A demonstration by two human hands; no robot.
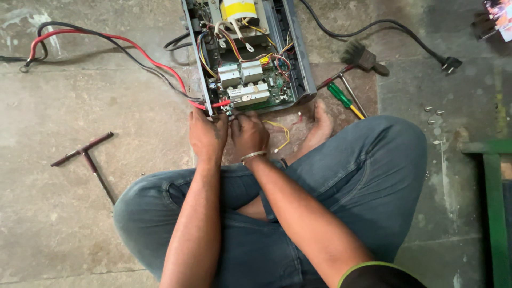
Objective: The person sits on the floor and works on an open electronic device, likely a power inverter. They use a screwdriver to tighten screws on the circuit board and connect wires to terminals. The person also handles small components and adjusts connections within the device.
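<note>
An opened grey metal electrical unit (298, 64) lies on the concrete floor, showing a green circuit board (272, 90), silver heat sinks and a bundle of coloured wires. My left hand (207, 134) and my right hand (249, 133) rest side by side at the unit's near edge, fingers curled against the bottom of the board. What the fingertips pinch is hidden. A metal bangle circles my right wrist. Yellow wires (282, 130) trail just right of my right hand. I sit cross-legged in blue jeans.
Red and black cables (133, 50) run left from the unit. A T-handle wrench (88, 154) lies at the left. A green-handled screwdriver (341, 98), a brush (362, 57), a black power cord with plug (450, 64) and loose screws (433, 114) lie right. Green frame (493, 202) at right edge.
</note>
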